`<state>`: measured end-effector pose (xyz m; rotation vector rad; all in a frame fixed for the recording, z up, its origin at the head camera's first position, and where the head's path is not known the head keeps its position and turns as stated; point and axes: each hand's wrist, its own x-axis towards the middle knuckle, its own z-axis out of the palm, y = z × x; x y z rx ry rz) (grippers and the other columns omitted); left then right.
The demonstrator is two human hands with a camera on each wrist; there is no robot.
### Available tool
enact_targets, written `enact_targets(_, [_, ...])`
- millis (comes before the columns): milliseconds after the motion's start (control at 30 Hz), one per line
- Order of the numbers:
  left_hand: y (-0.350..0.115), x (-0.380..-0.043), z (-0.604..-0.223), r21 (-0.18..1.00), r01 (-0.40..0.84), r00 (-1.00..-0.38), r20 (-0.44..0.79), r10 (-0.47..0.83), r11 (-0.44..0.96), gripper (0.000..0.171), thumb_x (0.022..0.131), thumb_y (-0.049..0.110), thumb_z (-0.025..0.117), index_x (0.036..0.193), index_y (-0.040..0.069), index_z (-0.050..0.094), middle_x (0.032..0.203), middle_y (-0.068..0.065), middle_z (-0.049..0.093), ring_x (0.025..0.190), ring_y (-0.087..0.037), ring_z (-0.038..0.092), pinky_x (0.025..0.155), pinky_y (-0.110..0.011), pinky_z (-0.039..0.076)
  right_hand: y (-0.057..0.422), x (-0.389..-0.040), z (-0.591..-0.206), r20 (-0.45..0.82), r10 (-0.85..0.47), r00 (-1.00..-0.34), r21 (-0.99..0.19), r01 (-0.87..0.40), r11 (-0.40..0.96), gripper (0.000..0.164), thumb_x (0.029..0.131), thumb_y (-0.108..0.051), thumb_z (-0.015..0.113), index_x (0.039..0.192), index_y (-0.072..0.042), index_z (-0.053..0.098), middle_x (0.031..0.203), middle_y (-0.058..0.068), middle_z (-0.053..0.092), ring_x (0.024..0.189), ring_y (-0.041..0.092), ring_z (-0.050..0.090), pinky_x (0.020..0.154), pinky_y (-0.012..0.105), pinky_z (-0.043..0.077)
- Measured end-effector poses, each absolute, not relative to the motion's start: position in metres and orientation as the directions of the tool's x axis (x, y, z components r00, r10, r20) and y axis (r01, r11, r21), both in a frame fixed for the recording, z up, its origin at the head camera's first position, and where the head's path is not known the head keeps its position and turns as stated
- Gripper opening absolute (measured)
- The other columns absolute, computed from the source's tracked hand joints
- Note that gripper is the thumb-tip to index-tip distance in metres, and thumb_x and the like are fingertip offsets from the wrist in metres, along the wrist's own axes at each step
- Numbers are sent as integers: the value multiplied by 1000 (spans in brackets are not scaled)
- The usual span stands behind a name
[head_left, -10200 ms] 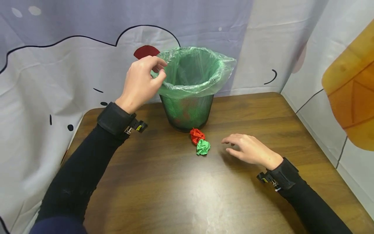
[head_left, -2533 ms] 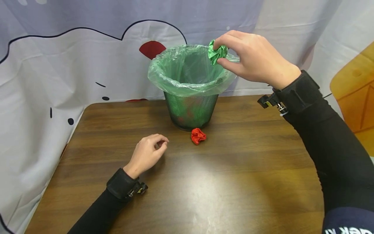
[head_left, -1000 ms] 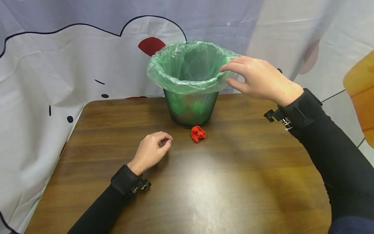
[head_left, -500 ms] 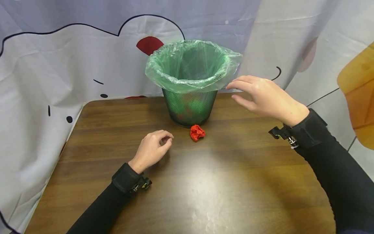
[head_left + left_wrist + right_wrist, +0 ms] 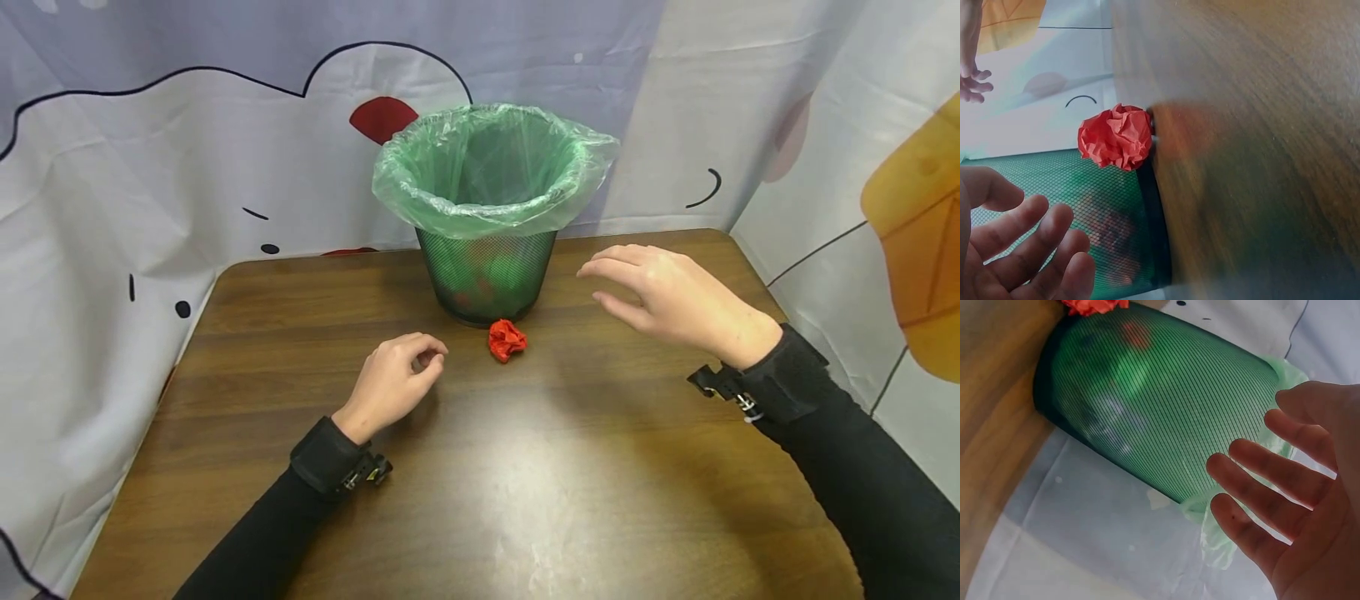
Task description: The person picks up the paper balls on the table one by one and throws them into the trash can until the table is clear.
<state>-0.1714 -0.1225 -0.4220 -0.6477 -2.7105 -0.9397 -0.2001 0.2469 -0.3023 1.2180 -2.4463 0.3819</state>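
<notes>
A red crumpled paper ball [image 5: 507,341] lies on the table at the front foot of a mesh wastebasket [image 5: 487,275]. A green plastic liner [image 5: 480,218] is folded over the basket's rim. Left of the paper ball, my left hand [image 5: 393,382] is low over the table with loosely bent fingers and nothing in them. My right hand [image 5: 667,296] hovers to the right of the basket, its fingers relaxed and holding nothing. Through the mesh in the right wrist view, blurred red, green and pale shapes show inside the basket.
The brown wooden table [image 5: 450,500] has its back edge behind the basket. A printed white and lavender curtain [image 5: 187,167] hangs along the back and both sides. Each wrist wears a black strap with a small camera.
The green paper ball left my right hand over the basket and is out of sight. That hand has since come down and toward me. My left hand has barely moved lately.
</notes>
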Motion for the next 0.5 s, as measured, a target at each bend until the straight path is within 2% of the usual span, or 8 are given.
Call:
enact_targets(133, [-122, -172, -423, 533, 466, -883, 325, 338, 706, 13, 94, 18, 61, 98, 17, 74, 91, 5, 68, 79, -11, 61, 69, -30, 48, 246, -196, -312, 436, -704, -560, -79, -804, 590, 31, 90, -17, 72, 120, -10, 68, 115, 2, 69, 105, 23, 67, 89, 44, 54])
enact_targets(367, [-121, -173, -423, 539, 468, -883, 322, 342, 700, 14, 94, 17, 61, 99, 17, 73, 91, 4, 68, 82, -20, 65, 70, -31, 48, 246, -190, -329, 430, -699, -571, -91, -798, 596, 30, 90, -18, 71, 120, -11, 68, 115, 2, 69, 104, 21, 67, 86, 44, 55])
enact_targets(500, [-120, -175, -423, 531, 478, -877, 329, 350, 700, 14, 94, 18, 60, 100, 17, 73, 91, 5, 66, 83, -20, 65, 70, -31, 49, 245, -188, -338, 420, -696, -582, -103, -793, 600, 30, 90, -18, 71, 120, -12, 68, 115, 1, 69, 105, 22, 68, 88, 45, 55])
